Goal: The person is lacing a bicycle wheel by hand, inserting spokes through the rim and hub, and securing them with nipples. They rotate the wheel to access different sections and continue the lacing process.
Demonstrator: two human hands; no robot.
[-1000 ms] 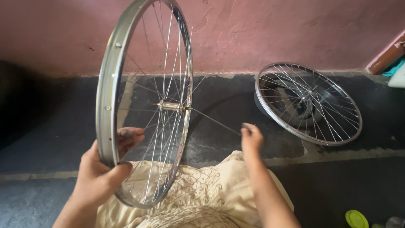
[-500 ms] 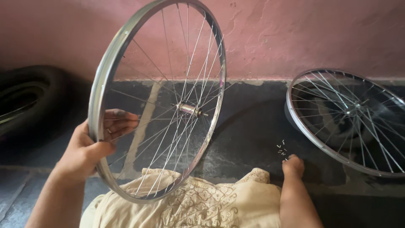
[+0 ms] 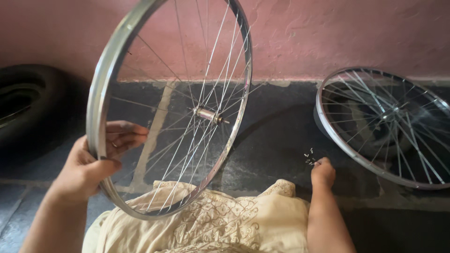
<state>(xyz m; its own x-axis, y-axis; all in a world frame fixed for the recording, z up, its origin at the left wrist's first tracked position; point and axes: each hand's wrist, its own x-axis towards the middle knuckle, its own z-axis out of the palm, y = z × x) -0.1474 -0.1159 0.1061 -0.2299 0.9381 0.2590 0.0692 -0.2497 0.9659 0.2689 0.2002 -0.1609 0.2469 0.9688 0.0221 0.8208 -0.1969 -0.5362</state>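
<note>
Two wheels in view. Left hand [image 3: 91, 161] clamped on the rim of the upright wheel [image 3: 171, 105], thumb outside, fingers curled through the spokes, its bottom over the cloth-covered lap [image 3: 211, 220]. Right hand [image 3: 322, 172] down on the floor [image 3: 276, 140], fingertips together at small metal bits [image 3: 309, 158]; pinching or not, can't tell. Second wheel [image 3: 386, 124] lies flat, right. Rim probably light, stiff, slick; grip the rim, since the spokes bend.

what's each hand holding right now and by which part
The left hand grips the upright bicycle wheel by its metal rim, low on the left side. The right hand is down at the small metal bits on the floor; any hold there cannot be told.
</note>
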